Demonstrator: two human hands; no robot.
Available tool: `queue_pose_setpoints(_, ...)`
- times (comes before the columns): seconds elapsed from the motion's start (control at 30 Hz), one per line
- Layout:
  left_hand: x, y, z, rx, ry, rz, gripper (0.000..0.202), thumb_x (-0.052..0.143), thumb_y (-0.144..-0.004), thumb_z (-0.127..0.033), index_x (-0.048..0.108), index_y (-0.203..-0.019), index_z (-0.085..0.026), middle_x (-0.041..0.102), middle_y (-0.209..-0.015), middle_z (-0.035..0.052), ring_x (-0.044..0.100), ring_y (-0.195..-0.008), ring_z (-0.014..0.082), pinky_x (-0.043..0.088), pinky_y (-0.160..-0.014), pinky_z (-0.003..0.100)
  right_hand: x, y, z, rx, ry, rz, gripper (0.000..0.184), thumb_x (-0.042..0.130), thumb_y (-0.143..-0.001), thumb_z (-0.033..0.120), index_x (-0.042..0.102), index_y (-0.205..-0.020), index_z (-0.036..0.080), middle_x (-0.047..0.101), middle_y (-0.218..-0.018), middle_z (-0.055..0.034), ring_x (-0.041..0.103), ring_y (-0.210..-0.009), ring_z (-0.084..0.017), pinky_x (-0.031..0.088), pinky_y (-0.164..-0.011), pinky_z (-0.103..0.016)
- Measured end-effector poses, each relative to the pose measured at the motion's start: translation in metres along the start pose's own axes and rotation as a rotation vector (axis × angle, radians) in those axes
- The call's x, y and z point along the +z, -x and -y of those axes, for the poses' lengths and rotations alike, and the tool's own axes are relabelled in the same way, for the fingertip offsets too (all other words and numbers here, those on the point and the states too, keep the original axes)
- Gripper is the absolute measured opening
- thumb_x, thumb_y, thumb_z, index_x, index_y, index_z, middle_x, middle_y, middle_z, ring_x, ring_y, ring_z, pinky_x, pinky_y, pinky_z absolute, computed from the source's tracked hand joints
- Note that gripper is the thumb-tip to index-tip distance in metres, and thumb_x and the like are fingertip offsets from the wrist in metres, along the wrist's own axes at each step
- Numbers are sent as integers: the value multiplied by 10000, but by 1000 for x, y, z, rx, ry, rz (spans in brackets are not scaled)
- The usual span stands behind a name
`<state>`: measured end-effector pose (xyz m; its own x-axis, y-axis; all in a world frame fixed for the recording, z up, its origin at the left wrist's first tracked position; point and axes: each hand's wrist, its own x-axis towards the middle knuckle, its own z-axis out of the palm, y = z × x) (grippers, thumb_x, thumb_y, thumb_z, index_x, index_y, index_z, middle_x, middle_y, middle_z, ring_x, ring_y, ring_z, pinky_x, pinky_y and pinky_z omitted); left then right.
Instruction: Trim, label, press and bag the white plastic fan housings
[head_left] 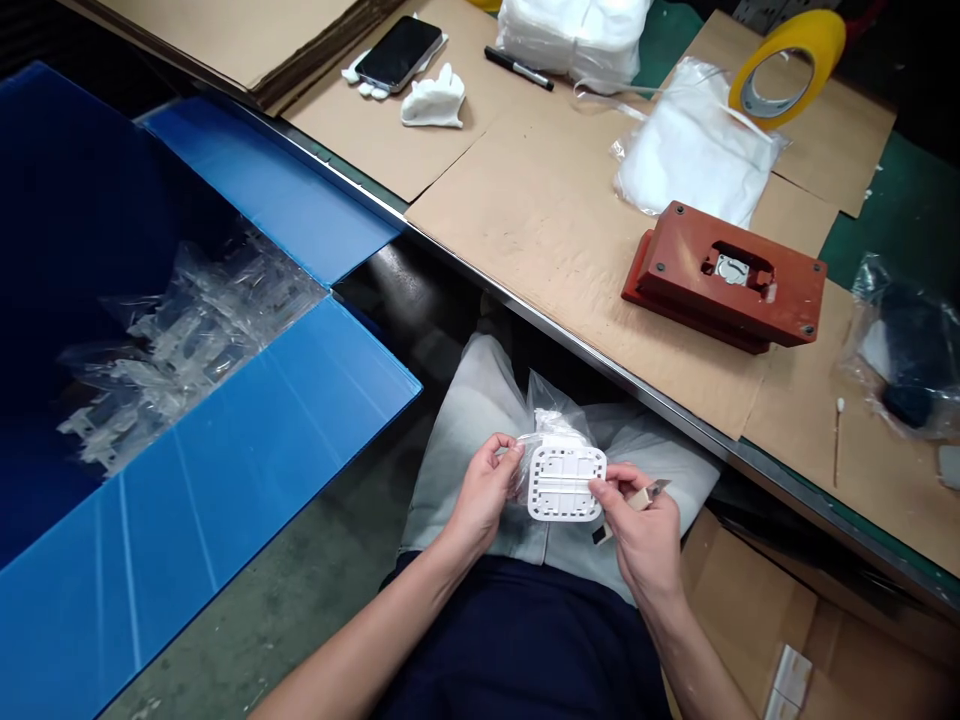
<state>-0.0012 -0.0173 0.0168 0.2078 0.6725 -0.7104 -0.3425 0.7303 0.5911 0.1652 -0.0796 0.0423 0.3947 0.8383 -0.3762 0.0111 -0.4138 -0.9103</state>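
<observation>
Over my lap I hold a white square plastic part [564,482] with small slots. My left hand [486,492] pinches the clear plastic bag [546,412] that the part sticks out of. My right hand [639,522] grips the part's right edge with thumb and forefinger. A small utility knife [649,493] is also tucked in that hand, its blade pointing right.
A blue corrugated box [247,440] with several bagged parts [180,340] stands open at my left. On the cardboard-covered bench [540,230] sit a red-brown fixture [724,280], white bags [694,150], yellow tape [787,65], a marker [519,68], a phone [399,52], a cotton swab [838,440].
</observation>
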Motion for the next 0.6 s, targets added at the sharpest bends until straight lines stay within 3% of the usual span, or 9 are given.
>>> queue_pose_setpoints(0.23,10,10,-16,72,-203,31,286,600,-909,-496,509,-899,-226,418,-434,-107,330,-334,90,315,-323,197,4,5,11,83,165,-124,394,771,-788,437,745,-1086,180,617,-788,-12,561,-705,-136,497,-662,-258)
queue_pose_setpoints(0.33,17,16,-16,104,-256,65,267,543,-938,-497,484,-955,-238,501,-516,-89,442,-372,110,413,-375,225,3,7,20,53,151,-156,399,764,-806,422,732,-1146,216,630,-811,-5,579,-725,-125,506,-662,-231)
queue_pose_setpoints(0.5,26,23,-19,190,-429,85,222,505,-964,-468,493,-963,-247,551,-527,-75,526,-425,133,426,-443,234,-6,5,30,-120,218,-78,236,731,-856,358,763,-1060,244,640,-798,-1,570,-709,-117,484,-630,-219)
queue_pose_setpoints(0.6,29,25,-24,268,-534,53,189,520,-968,-430,531,-933,-245,542,-504,-76,515,-454,120,388,-480,223,-13,-1,32,-239,290,-123,166,715,-872,328,774,-989,228,678,-845,-22,577,-696,-126,475,-615,-243)
